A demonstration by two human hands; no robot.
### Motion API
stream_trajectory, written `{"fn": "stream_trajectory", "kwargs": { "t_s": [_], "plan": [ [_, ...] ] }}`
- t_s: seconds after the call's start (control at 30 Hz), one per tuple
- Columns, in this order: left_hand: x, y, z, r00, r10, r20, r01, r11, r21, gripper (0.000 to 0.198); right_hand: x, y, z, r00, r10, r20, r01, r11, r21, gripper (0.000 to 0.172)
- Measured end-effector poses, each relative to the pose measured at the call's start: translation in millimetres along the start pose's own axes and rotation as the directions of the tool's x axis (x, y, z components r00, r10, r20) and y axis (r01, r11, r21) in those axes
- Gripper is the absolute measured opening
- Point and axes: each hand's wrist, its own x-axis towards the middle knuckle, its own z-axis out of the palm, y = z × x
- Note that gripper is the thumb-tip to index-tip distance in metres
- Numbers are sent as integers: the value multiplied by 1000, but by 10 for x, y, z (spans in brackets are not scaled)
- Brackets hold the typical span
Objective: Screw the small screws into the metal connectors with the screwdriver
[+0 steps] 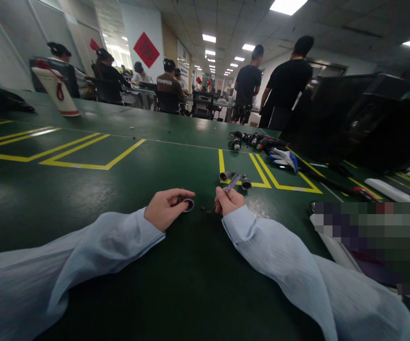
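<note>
My left hand (pixel 166 208) is closed around a dark, hollow cylindrical metal part (pixel 189 205), whose round open end faces right. Most of that part is hidden by the fingers. In my right hand (pixel 228 201) is a small screwdriver with a clear purplish handle (pixel 233 182), its thin shaft slanting down to the left. Two tiny dark pieces (pixel 202 209) lie on the green table between my hands, close to the shaft's tip. Just beyond my right hand rest two metal cylindrical parts, one on the left (pixel 225 176) and one on the right (pixel 246 183).
Yellow tape outlines (pixel 127 154) mark the green table (pixel 176 265). Farther back are several dark cabled parts (pixel 249 140) and a blue-white glove (pixel 283 158). A white cup (pixel 56 90) stands at the far left. A large black object (pixel 350 123) occupies the right. People stand and sit beyond.
</note>
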Motion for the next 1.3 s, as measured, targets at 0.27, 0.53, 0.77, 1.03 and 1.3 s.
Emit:
{"fn": "stream_trajectory", "kwargs": {
  "t_s": [0.27, 0.53, 0.77, 1.03, 1.3],
  "plan": [
    [6, -19, -6, 1000, 7, 3, -7, 1000, -10, 32, -2, 9, -35, 997, -72, 31, 76, 979, -186, 33],
    [12, -5, 21, 1000, -4, -9, 4, 1000, -22, 31, -34, -1, -37, 934, -289, 210, 349, 863, -365, 27],
    [2, 13, 6, 1000, 4, 18, -2, 997, -75, 31, 29, 24, 0, 983, 104, 151, -128, 978, 163, 33],
    [29, 78, -21, 996, -59, 62, 68, 983, -171, 38, -32, -71, -46, 953, -133, 273, -20, 870, 492, 31],
    [41, 28, -25, 995, -58, 86, 75, 974, -212, 42, -119, -69, -42, 896, -340, 285, 252, 919, 303, 24]
  ]
}}
